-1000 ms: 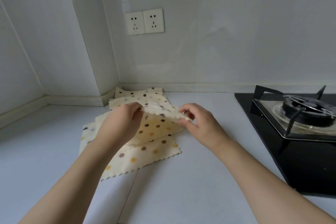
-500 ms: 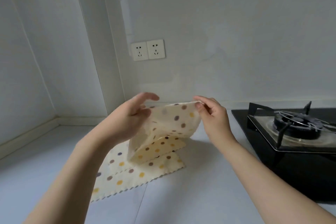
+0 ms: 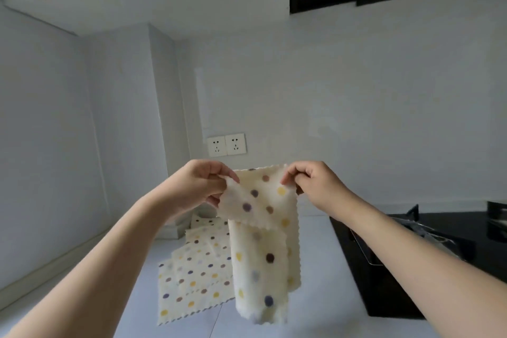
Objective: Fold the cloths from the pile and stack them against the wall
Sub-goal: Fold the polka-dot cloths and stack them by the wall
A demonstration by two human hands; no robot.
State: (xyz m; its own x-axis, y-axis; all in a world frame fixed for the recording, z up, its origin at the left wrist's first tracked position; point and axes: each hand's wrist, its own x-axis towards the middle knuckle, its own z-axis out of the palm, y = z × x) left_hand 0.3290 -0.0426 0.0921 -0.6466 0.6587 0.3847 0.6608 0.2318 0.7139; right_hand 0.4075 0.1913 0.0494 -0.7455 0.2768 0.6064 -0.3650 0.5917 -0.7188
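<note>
The polka-dot cloth hangs in the air between the two hands, held up by its scalloped top edge well above the counter. The left hand pinches one upper corner and the right hand pinches the other, both with fingers curled onto the fabric and the hands set apart, so the top edge is pulled fairly straight. A short flap is turned over in front near the top and the rest drops in a long, slightly twisted strip. Holding it by the corners looks meant to let the cloth hang out and square up before a fold is made.

Below and behind the left hand, the pile of matching cloths lies spread on the countertop, reaching back to the wall corner. Above the left hand is a pair of wall sockets. Under the right forearm sits the black gas hob, close enough that the dangling end should be kept off it.
</note>
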